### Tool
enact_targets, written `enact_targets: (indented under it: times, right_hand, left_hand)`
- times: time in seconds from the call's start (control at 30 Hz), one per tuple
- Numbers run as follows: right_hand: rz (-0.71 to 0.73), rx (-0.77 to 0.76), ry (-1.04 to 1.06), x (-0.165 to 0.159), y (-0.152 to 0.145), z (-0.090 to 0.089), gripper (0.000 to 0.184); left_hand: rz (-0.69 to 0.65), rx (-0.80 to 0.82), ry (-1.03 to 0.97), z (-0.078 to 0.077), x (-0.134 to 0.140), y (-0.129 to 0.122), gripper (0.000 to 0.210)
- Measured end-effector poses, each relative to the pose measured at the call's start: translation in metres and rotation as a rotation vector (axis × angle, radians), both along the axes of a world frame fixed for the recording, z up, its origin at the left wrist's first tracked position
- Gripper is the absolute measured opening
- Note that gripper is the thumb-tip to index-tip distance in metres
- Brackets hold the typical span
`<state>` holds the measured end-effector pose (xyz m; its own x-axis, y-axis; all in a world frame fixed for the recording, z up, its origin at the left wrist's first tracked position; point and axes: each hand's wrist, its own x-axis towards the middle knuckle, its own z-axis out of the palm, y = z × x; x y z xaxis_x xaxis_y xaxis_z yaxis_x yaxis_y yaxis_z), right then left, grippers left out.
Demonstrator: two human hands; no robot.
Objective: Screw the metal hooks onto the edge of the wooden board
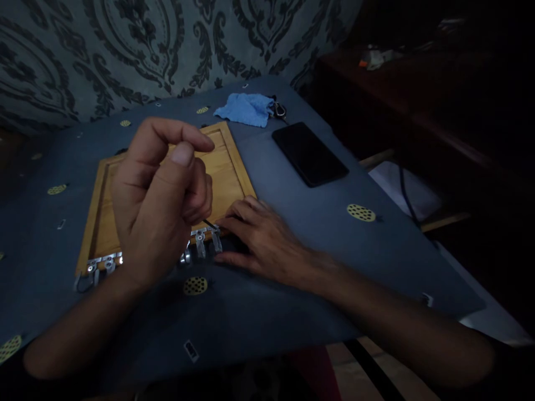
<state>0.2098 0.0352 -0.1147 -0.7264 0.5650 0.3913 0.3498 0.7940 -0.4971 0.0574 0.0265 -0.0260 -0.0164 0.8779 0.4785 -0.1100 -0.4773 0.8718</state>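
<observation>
My left hand (163, 189) is raised over a wooden board (221, 172) with a raised frame, its fingers curled into a fist and the thumb against the bent index finger. A thin dark shaft (209, 224) shows just below this fist and slants to the board's near right corner. What the fist holds is hidden. At that corner my right hand (267, 239) has its fingers on the end of a metal hook rail (200, 236), the thumb below and the index finger above. The rail runs along the board's near edge, partly behind my left wrist, with several hooks hanging from it.
A black smartphone (310, 153) lies right of the board. Behind it, a blue cloth (246, 108) lies beside a dark metal clip (279, 110). The tablecloth (267, 312) has pineapple prints. Patterned wallpaper (137, 50) rises behind. Dark furniture (401, 100) stands at the right.
</observation>
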Motion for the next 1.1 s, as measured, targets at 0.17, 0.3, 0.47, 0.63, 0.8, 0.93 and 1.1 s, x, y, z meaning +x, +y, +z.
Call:
enact_targets:
  times: [0.17,0.3,0.47,0.63,0.8,0.93,1.1]
  right_hand:
    - [-0.010,0.019,-0.013,0.000,0.000,-0.001,0.051]
    - [-0.004,0.018,0.000,0.000,0.000,-0.001,0.053]
    - [-0.006,0.043,0.007,0.000,0.000,0.000,0.052]
    - [-0.005,0.015,-0.015,0.000,0.000,0.001,0.053]
    - [-0.008,0.029,-0.020,0.000,0.001,0.000,0.054]
    - [-0.002,0.017,-0.027,0.000,0.001,-0.001,0.052]
    - [0.002,-0.001,-0.009,-0.001,0.000,-0.001,0.054]
  left_hand:
    - [-0.005,-0.072,-0.010,0.002,0.002,0.003,0.023]
    - [-0.028,-0.082,0.005,0.004,0.000,0.005,0.021]
    - [0.054,-0.089,-0.005,0.004,0.000,-0.001,0.032]
    - [0.111,-0.064,0.120,0.004,0.000,-0.009,0.022]
    - [0.119,-0.162,0.146,0.009,-0.001,-0.010,0.024]
    - [0.136,-0.161,0.157,0.010,-0.002,-0.014,0.019]
    - [0.248,-0.151,0.062,0.007,-0.001,-0.022,0.039]
